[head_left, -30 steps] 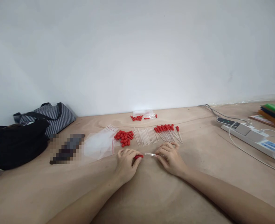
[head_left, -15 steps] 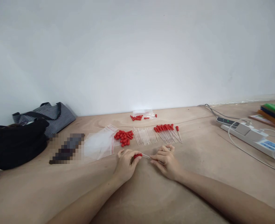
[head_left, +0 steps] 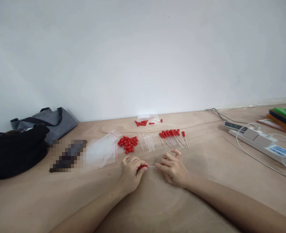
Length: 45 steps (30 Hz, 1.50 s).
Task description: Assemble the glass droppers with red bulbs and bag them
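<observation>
Nearest, above the tan wood-look tabletop (head_left: 138, 204): the left hand (head_left: 132, 173) is pinching a small, elongated red bulb (head_left: 143, 167), apparently rubber, between thumb and fingers. The right hand (head_left: 174, 170) is gripping a thin, clear tube (head_left: 152, 167), glass or plastic. The hands are standing apart, the tube spanning the gap and its left end meeting the bulb's mouth; seating depth cannot be told.

Risks (judgement): a tilted push could be bending or cracking the tube if it is glass; a squeezed mouth could be making the end slip off; a loose pinch could be letting the bulb twist.

Beyond the hands, flat, translucent plastic zip bags with red seal lines (head_left: 101, 152) are lying at left, overlapping; no distinct contents are showing. Just beside them a heap of loose red bulbs (head_left: 127, 144) is resting uncontained, then a row of bare clear tubes (head_left: 151, 143), then a cluster of red-topped tubes (head_left: 170, 133). A careless sleeve or wrist could be sending bulbs or tubes rolling.

Farther, near the wall, a small clear plastic bag (head_left: 148, 117) is lying with slim red bulbs (head_left: 141, 123) by its front edge; whether any are sitting inside cannot be told.
</observation>
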{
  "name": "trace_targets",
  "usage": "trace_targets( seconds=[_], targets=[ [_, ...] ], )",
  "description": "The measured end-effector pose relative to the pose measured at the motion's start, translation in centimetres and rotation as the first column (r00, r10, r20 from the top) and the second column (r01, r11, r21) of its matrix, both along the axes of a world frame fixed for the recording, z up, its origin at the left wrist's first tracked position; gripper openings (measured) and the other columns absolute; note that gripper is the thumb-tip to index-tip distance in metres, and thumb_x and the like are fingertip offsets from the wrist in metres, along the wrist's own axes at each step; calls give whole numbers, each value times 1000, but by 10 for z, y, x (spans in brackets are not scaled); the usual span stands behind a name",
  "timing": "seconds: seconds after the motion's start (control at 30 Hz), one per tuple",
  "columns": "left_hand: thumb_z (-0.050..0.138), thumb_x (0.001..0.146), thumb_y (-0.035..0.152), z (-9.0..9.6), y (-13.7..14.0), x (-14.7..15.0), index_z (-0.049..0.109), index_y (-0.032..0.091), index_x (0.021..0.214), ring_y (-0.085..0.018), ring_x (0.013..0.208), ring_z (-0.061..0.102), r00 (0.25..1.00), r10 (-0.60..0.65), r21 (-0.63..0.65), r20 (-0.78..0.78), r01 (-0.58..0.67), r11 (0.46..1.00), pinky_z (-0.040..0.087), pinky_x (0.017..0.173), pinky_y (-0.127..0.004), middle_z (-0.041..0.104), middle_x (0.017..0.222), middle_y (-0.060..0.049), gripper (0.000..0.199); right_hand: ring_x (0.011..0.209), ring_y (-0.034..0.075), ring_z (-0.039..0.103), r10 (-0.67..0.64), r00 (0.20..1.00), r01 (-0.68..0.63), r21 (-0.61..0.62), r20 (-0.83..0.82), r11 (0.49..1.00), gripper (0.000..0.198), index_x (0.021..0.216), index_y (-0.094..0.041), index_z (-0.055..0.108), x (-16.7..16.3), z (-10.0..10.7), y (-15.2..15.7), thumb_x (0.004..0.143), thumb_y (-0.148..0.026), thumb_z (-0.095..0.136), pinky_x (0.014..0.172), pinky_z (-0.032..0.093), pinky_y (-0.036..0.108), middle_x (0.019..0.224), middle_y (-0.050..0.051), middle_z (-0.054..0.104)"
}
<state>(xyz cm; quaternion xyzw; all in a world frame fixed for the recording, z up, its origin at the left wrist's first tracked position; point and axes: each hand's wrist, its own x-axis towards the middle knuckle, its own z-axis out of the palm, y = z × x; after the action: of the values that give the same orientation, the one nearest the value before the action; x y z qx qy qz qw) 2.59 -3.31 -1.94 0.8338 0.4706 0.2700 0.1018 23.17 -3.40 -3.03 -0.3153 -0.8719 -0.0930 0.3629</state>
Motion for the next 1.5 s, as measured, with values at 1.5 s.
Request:
trace_targets(
  seconds=[1.5],
  targets=[
    [56,74,23,1,12,-12,50,24,108,-24,97,53,989,146,-5,-7,-146,989,26,89,-46,62,97,-3,34,88,25,50,-849,522,677,-563,-87,474,34,93,-21,63,80,9,67,78,-42,41,81,18,41,74,5,65]
  ],
)
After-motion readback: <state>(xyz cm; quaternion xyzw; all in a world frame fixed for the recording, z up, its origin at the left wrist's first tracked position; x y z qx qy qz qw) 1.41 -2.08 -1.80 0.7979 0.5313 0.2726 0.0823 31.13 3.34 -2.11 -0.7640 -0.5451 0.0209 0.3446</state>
